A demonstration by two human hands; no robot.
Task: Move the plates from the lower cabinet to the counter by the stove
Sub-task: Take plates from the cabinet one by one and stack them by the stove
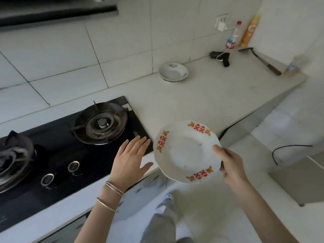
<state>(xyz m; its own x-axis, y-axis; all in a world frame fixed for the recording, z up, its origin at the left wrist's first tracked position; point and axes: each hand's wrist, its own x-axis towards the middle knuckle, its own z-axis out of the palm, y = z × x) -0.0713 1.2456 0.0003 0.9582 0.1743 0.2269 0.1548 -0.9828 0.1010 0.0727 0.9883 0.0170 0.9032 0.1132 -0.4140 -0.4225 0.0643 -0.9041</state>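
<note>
While the right hand (pixel 231 165) pinches a white plate (pixel 186 151) with red motifs by its rim, thumb on top and fingers underneath, the plate hangs tilted in the air just off the counter's (pixel 210 95) front edge, beside the stove (pixel 73 146). The left hand (pixel 131 158) is spread wide and grasps nothing, hovering over the stove's front right corner, close to the plate's rim but apart from it. Toward the counter's back edge, by the wall, sits a small stack of dishes (pixel 173 72).

One-handed, on one edge only, that pinch looks thin: I judge the plate could pivot or slip and fall to the floor before reaching the counter. Brought in low, its far rim might knock the counter's front edge. Set too near the burner (pixel 101 123), it could catch the pan support.
</note>
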